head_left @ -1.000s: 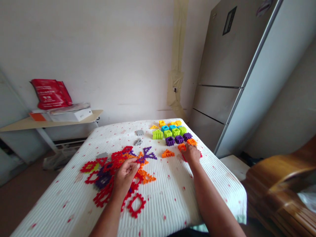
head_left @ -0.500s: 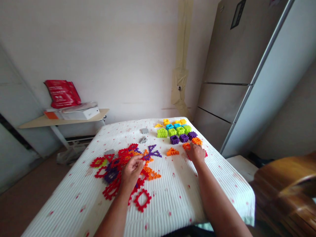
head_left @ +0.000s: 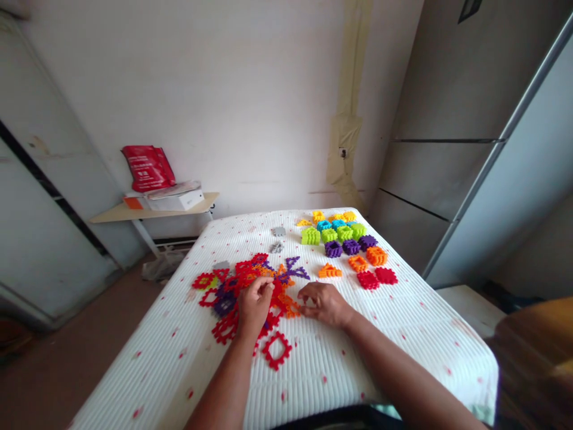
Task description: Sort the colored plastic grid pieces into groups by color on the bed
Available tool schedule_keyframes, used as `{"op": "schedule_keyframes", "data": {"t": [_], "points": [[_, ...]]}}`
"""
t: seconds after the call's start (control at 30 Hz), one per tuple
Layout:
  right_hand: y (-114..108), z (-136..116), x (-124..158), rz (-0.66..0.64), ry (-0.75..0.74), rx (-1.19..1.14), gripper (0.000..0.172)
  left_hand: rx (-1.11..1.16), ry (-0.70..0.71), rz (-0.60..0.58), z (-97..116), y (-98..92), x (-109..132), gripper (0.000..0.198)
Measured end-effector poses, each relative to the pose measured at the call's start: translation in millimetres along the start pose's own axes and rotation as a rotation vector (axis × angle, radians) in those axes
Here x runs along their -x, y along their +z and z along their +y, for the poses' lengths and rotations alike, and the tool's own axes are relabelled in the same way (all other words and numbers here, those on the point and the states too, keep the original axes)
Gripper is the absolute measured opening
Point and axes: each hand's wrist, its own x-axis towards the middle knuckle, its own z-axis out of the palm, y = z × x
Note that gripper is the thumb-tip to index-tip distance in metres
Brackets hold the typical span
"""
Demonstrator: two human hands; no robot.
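Note:
My left hand (head_left: 256, 304) is over the loose pile of interlocking plastic pieces, its thumb and fingertips pinched together; whatever they hold is hidden. Beneath and around it lie red pieces (head_left: 226, 327), dark purple pieces (head_left: 224, 303) and some orange ones. My right hand (head_left: 326, 303) is at the pile's right edge with thumb and fingers apart, close beside an orange triangular piece (head_left: 292, 308); contact is hard to tell. A purple triangular piece (head_left: 295, 272) lies beyond both hands. One red square frame (head_left: 277, 351) lies nearest me.
Sorted stacks stand at the right: red (head_left: 385, 276), orange (head_left: 376, 256), purple (head_left: 333, 249), green (head_left: 310, 236), blue (head_left: 324, 226) and yellow (head_left: 318, 217). Orange triangles (head_left: 330, 271) sit apart. Grey pieces (head_left: 279, 231) lie farther back. A refrigerator (head_left: 430, 173) stands right of the table.
My right hand has come back left from the red and orange stacks to the pile, leaving red pieces visible there. My left hand stays over the pile. The view has turned slightly left.

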Motion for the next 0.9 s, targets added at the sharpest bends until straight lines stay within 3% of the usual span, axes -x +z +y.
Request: {"op": "schedule_keyframes", "data": {"t": [0.13,0.27,0.37,0.5,0.63,0.77,0.9], "points": [[5.2,-15.2,-1.6,-0.137,-0.018,0.089,0.018,-0.034,0.037,-0.036,1.9,0.0,0.9,0.023],[5.0,-15.8,-2.4,-0.141,0.022,0.044,0.017,-0.059,0.071,-0.095,4.9,0.4,2.5,0.022],[7.1,-11.4,-2.3,-0.031,0.062,-0.024,0.018,-0.062,0.106,-0.152,6.2,1.0,3.8,0.021],[11.0,-5.1,-1.3,0.211,0.153,-0.139,0.009,-0.084,0.136,-0.202,9.3,2.0,5.8,0.020],[15.1,-4.5,-1.9,0.385,0.142,-0.169,0.009,-0.088,0.150,-0.267,13.3,4.0,7.8,0.019],[20.3,-7.2,-4.3,0.415,0.060,-0.132,0.008,-0.008,0.153,-0.284,13.8,5.6,8.4,0.016],[23.4,-9.4,-4.3,0.353,-0.006,-0.147,0.008,0.052,0.082,-0.250,10.7,4.9,7.0,0.018]]}}
